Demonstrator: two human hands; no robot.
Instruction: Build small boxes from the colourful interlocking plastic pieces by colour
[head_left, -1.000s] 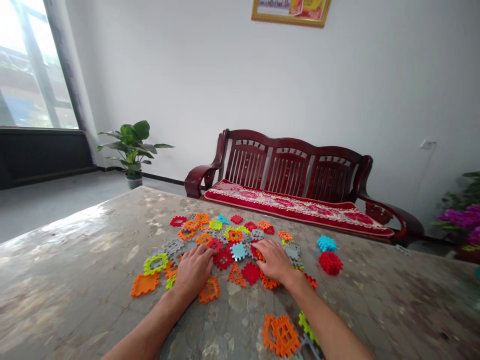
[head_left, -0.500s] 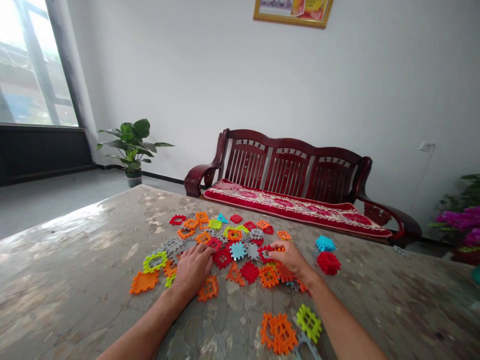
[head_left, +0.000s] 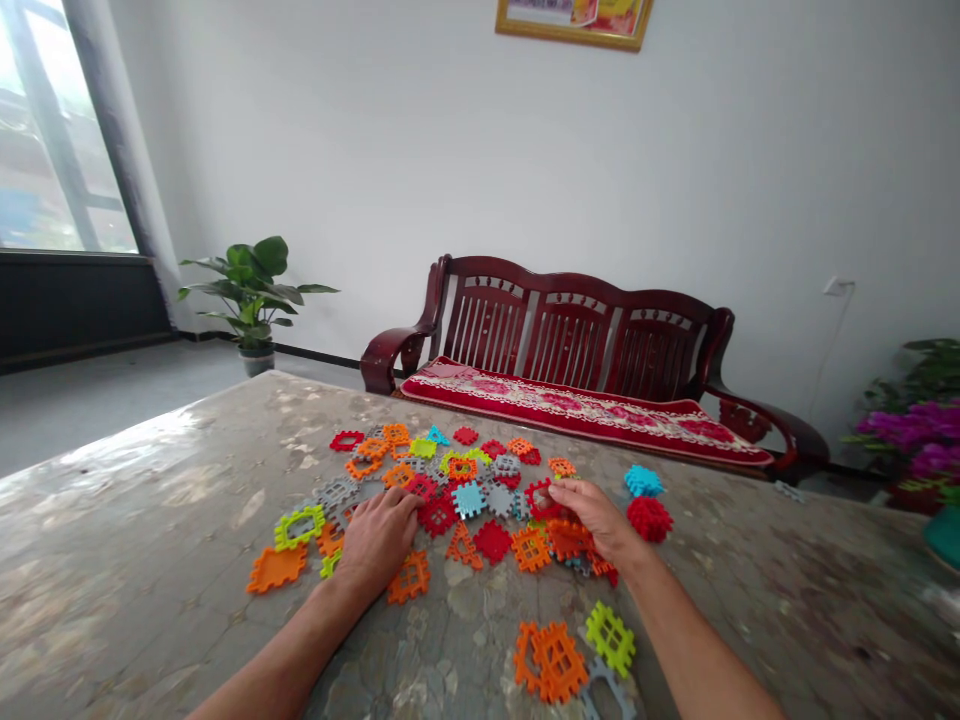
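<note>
Flat, toothed plastic tiles (head_left: 469,499) overlap. The right hand (head_left: 598,515) pinches a red frame (head_left: 532,496); how the left hand (head_left: 377,532) grips, I cannot tell.

Daylight from the washed-out window (head_left: 64,150) at left glares off the table (head_left: 161,440).

The pieces (head_left: 469,499) look smooth plastic, the tabletop (head_left: 150,520) glossy, the bench (head_left: 570,282) polished wood, its cover (head_left: 577,403) cloth.

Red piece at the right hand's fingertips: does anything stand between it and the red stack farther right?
Only the right hand itself visibly does. Orange pieces lie nearer the person, beside the line from the red piece to the red stack.
</note>
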